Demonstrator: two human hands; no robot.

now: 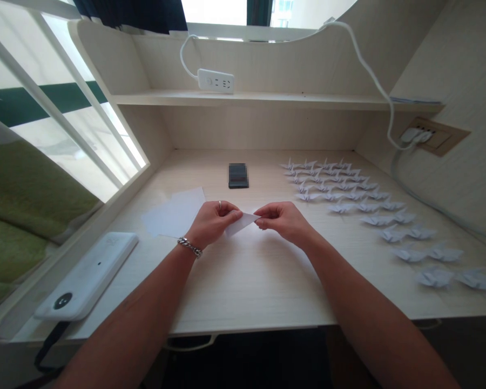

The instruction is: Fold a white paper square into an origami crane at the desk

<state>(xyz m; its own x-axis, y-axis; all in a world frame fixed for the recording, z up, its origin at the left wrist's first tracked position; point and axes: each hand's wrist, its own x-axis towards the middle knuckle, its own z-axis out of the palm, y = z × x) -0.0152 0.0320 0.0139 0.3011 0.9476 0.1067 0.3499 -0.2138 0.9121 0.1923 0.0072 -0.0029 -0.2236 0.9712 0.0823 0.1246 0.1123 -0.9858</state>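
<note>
Two grips on one small white folded sheet of paper [243, 222]

Both hands meet over the middle of the pale wooden desk [243, 286], a little back from its front edge. The left hand [213, 219], with a silver chain bracelet [189, 247] at the wrist, pinches the paper's left end between thumb and fingertips. The right hand [281, 219] has its grip pressed together on the pointed right tip. Holding both ends probably keeps the piece taut and its creases steady. The paper looks crisp and flat, folded to a long narrow wedge; whether it touches the desk I cannot tell.

Loose white paper sheets [174, 216] lie just left of the hands, likely kept there for easy reach. Rows of small white paper cranes [372, 210] run along the right side toward the right front corner, seemingly set apart so the hands stay clear of them. A dark flat rectangle [238, 175] sits nearer the back edge.
</note>
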